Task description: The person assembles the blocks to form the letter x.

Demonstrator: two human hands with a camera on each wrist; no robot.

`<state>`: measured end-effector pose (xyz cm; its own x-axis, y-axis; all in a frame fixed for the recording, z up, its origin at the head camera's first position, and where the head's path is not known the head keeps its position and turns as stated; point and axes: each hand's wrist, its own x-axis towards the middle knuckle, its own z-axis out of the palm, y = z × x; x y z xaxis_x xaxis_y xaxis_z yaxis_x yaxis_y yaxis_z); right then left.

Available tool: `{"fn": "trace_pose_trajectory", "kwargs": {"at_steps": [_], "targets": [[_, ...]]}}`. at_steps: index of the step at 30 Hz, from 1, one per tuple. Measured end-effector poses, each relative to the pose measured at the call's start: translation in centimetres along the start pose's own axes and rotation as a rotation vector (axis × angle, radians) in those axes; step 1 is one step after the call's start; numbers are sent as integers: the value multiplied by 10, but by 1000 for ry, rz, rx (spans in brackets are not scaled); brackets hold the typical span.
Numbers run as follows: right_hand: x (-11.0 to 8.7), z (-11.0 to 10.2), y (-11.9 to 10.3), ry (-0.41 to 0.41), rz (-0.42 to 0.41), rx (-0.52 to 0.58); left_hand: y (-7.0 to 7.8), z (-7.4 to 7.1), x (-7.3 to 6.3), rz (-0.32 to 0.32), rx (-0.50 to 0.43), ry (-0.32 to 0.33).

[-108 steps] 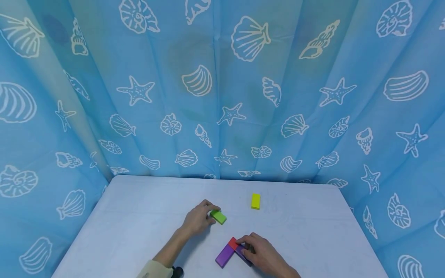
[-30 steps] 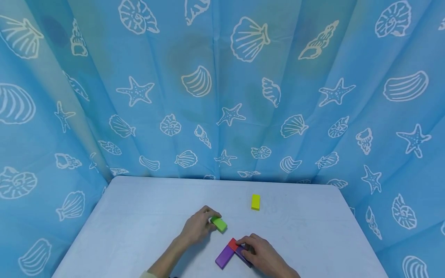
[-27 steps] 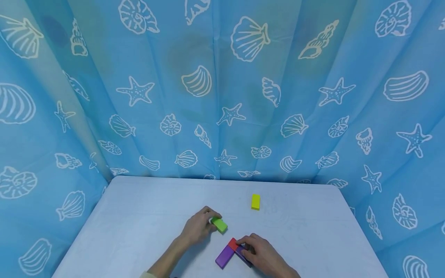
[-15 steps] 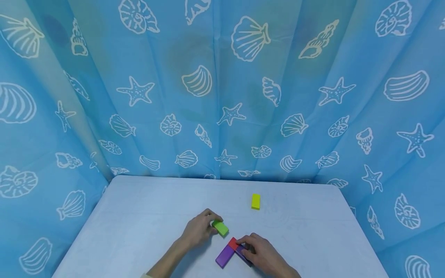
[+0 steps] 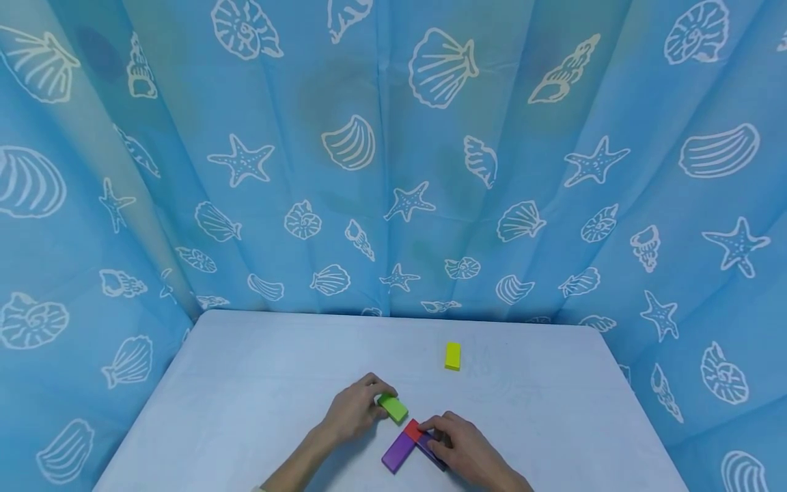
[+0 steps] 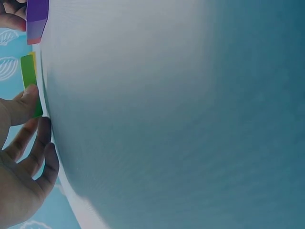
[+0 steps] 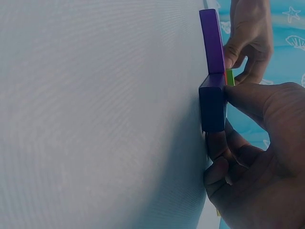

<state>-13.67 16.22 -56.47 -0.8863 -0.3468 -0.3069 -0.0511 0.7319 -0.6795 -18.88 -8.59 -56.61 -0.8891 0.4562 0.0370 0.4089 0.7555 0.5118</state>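
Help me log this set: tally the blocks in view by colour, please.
Green block: 1
Red block: 1
Purple block: 1
Dark block, purple or blue, shade unclear: 1
Yellow block: 1
Total: 5

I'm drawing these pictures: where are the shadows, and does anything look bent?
Head view: a soft shadow by the left hand on the white table; right wrist view: a darker shadow on the table beside the right hand; left wrist view: the table's edge looks curved, its surface fades to murky blue, and the green block looks darker than in the head view.
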Motion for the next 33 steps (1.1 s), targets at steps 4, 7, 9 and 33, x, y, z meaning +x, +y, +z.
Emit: {"fn": "trace_pose_trajectory", "kwargs": {"at_steps": [4,7,9,33], "targets": [[-1,0,1,6,-14,-2,2,1,0,14,6,9],[0,1,2,7,-7,-4,2,3,-1,13,11,4],[0,1,2,3,-2,0,2,3,-1,13,14,-1],[1,0,1,-3,28,28,8,7,-3,20,78,-26]]}}
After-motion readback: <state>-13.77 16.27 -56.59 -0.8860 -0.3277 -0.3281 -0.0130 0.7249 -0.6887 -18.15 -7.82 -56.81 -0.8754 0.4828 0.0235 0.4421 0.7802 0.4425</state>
